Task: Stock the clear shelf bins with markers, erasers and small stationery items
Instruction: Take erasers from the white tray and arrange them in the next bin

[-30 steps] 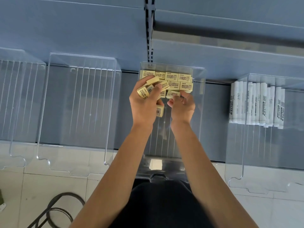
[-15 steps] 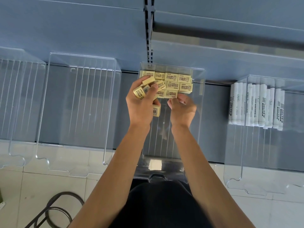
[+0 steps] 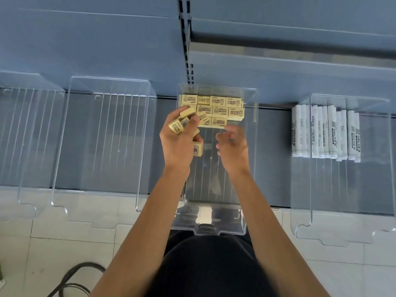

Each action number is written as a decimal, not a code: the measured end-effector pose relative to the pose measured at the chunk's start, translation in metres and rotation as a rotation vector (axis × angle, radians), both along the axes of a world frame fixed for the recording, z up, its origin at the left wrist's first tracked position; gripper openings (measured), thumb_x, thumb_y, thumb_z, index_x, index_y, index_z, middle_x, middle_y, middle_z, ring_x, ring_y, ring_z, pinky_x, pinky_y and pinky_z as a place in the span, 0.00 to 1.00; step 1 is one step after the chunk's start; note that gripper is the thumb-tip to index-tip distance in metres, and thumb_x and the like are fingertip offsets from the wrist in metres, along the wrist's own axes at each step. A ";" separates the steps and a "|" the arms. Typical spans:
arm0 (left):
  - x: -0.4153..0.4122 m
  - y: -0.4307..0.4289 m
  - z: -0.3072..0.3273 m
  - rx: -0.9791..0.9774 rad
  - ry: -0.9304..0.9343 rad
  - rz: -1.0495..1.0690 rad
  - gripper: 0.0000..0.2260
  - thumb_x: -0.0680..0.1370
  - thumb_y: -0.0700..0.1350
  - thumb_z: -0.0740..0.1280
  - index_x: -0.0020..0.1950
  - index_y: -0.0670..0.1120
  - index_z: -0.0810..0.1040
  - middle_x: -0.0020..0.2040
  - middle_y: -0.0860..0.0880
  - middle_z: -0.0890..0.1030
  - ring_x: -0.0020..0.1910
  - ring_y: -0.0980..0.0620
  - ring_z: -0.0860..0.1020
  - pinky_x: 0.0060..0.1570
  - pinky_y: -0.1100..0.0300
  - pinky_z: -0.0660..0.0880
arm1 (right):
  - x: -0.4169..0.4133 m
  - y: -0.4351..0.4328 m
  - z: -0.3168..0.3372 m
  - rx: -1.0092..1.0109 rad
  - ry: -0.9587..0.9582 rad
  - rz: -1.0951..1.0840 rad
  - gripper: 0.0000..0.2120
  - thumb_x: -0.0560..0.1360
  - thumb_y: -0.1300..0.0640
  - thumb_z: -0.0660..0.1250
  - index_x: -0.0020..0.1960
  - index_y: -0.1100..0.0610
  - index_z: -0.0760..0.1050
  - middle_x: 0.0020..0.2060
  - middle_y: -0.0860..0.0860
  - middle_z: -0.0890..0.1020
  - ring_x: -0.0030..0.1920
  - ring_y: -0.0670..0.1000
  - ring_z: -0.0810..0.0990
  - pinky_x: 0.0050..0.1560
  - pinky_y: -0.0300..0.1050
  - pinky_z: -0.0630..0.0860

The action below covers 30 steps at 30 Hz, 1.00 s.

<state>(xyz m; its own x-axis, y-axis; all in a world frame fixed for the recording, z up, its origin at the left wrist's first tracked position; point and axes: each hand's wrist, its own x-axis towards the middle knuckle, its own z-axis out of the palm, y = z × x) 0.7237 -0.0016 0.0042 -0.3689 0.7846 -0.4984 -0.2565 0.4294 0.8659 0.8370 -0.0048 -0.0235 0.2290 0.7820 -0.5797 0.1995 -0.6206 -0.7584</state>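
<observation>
Curled fingers (image 3: 172, 115) of the left hand (image 3: 179, 144) clutch a loose handful of yellow erasers (image 3: 181, 124), the thumb pressed over the top to stop them spilling. One eraser with its barcode showing (image 3: 197, 148) juts out under the palm. The hand appears to serve as a reservoir, held just in front of the stock so pieces can be fed across one at a time.

The right hand (image 3: 232, 144) hovers beside it. Its fingers are loosely bent and blurred, with no eraser visible between them, and it looks ready to take the next piece.

Just beyond both hands, the placed erasers (image 3: 214, 109) lie flat in tidy rows, printed faces up, packed against the back wall of the middle bin (image 3: 214, 183). The front row stops short of the bin's right wall. Building from the back edge forward leaves the bare ribbed floor toward the front lip free for later rows, and most of it is not yet covered.

To the right, well apart, white markers (image 3: 325, 133) lie side by side against the back wall of a second clear bin (image 3: 342, 189). Two further clear bins (image 3: 102, 146) sit to the left on the same grey-blue shelf (image 3: 274, 157), their front lips overhanging its front edge. Below are pale floor tiles (image 3: 64, 232) and a dark cable (image 3: 70, 277).
</observation>
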 end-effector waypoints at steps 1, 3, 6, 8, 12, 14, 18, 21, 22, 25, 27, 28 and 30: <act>0.000 -0.002 0.000 0.002 -0.003 -0.001 0.10 0.78 0.38 0.70 0.58 0.47 0.80 0.50 0.45 0.84 0.29 0.51 0.76 0.30 0.59 0.76 | 0.000 -0.002 0.006 0.007 0.027 0.013 0.07 0.80 0.58 0.62 0.57 0.55 0.72 0.45 0.49 0.79 0.35 0.44 0.77 0.28 0.34 0.72; 0.000 -0.005 0.001 0.012 -0.015 -0.012 0.10 0.77 0.38 0.71 0.58 0.48 0.80 0.50 0.44 0.84 0.30 0.52 0.76 0.31 0.59 0.76 | 0.001 -0.009 0.019 0.034 0.155 0.089 0.06 0.80 0.58 0.62 0.48 0.60 0.75 0.35 0.49 0.79 0.27 0.42 0.71 0.26 0.35 0.66; 0.005 -0.011 0.002 0.022 -0.037 -0.026 0.10 0.77 0.37 0.71 0.56 0.49 0.81 0.50 0.45 0.84 0.36 0.53 0.79 0.35 0.58 0.77 | 0.003 -0.019 0.036 0.060 0.337 0.169 0.12 0.82 0.58 0.62 0.45 0.66 0.75 0.26 0.47 0.77 0.22 0.44 0.67 0.24 0.36 0.63; 0.009 -0.016 0.003 0.024 -0.062 -0.013 0.11 0.77 0.36 0.71 0.57 0.47 0.81 0.49 0.47 0.84 0.40 0.54 0.81 0.37 0.60 0.78 | 0.006 -0.025 0.044 0.061 0.345 0.230 0.09 0.81 0.60 0.63 0.46 0.66 0.75 0.26 0.47 0.77 0.24 0.46 0.70 0.25 0.38 0.67; 0.013 -0.026 0.003 0.036 -0.098 -0.024 0.11 0.78 0.36 0.70 0.60 0.43 0.79 0.50 0.46 0.84 0.40 0.55 0.81 0.36 0.62 0.78 | 0.017 -0.033 0.053 0.037 0.280 0.378 0.04 0.76 0.60 0.70 0.48 0.57 0.75 0.37 0.51 0.81 0.33 0.48 0.77 0.33 0.43 0.76; 0.013 -0.031 0.003 0.027 -0.118 -0.016 0.11 0.78 0.36 0.70 0.59 0.45 0.80 0.49 0.47 0.84 0.40 0.54 0.81 0.37 0.61 0.78 | 0.022 -0.037 0.056 0.018 0.267 0.437 0.08 0.74 0.58 0.72 0.49 0.57 0.74 0.39 0.53 0.82 0.34 0.48 0.79 0.35 0.42 0.78; 0.016 -0.038 0.004 0.017 -0.144 -0.027 0.10 0.77 0.37 0.70 0.55 0.50 0.81 0.48 0.48 0.84 0.39 0.53 0.80 0.37 0.60 0.78 | 0.023 -0.047 0.062 0.052 0.207 0.427 0.06 0.75 0.60 0.72 0.48 0.58 0.75 0.38 0.55 0.82 0.32 0.47 0.79 0.34 0.41 0.79; 0.022 -0.042 0.005 0.039 -0.218 -0.055 0.10 0.77 0.36 0.70 0.54 0.50 0.81 0.49 0.48 0.84 0.46 0.50 0.82 0.43 0.59 0.79 | 0.020 -0.054 0.065 0.085 0.117 0.386 0.05 0.74 0.62 0.70 0.46 0.59 0.75 0.37 0.56 0.79 0.30 0.48 0.77 0.33 0.43 0.78; 0.023 -0.042 0.006 0.045 -0.236 -0.063 0.11 0.77 0.36 0.70 0.54 0.50 0.80 0.50 0.48 0.84 0.47 0.50 0.82 0.43 0.59 0.79 | 0.019 -0.056 0.066 0.092 0.105 0.359 0.04 0.73 0.62 0.70 0.46 0.59 0.75 0.36 0.55 0.78 0.30 0.48 0.77 0.32 0.44 0.78; 0.026 -0.042 0.005 0.044 -0.238 -0.103 0.10 0.78 0.36 0.70 0.55 0.50 0.80 0.50 0.49 0.83 0.47 0.51 0.82 0.41 0.61 0.77 | 0.019 -0.061 0.067 0.092 0.122 0.284 0.04 0.72 0.63 0.70 0.45 0.59 0.76 0.34 0.54 0.78 0.29 0.48 0.76 0.31 0.43 0.78; 0.027 -0.040 0.004 0.028 -0.240 -0.154 0.11 0.78 0.37 0.70 0.55 0.51 0.80 0.51 0.48 0.83 0.49 0.51 0.82 0.41 0.59 0.77 | 0.021 -0.062 0.068 0.097 0.132 0.246 0.03 0.73 0.63 0.70 0.45 0.58 0.76 0.33 0.53 0.78 0.28 0.47 0.76 0.30 0.42 0.78; 0.027 -0.039 0.003 0.014 -0.249 -0.172 0.11 0.78 0.37 0.70 0.55 0.52 0.80 0.52 0.47 0.83 0.49 0.50 0.82 0.41 0.58 0.76 | 0.023 -0.061 0.068 0.104 0.134 0.222 0.03 0.73 0.64 0.69 0.44 0.58 0.77 0.32 0.51 0.78 0.28 0.47 0.77 0.30 0.41 0.77; 0.025 -0.037 0.002 -0.017 -0.270 -0.173 0.11 0.78 0.37 0.69 0.57 0.50 0.80 0.54 0.45 0.83 0.48 0.48 0.81 0.40 0.56 0.76 | 0.026 -0.059 0.069 0.131 0.131 0.150 0.04 0.74 0.65 0.68 0.44 0.57 0.77 0.30 0.50 0.79 0.26 0.46 0.77 0.29 0.41 0.77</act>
<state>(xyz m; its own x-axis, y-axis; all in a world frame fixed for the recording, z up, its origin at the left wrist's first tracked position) 0.7482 -0.0384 0.0067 -0.0832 0.8148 -0.5738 -0.3983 0.5006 0.7686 0.8633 -0.0637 0.0450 0.0337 0.8720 -0.4883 0.1767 -0.4861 -0.8559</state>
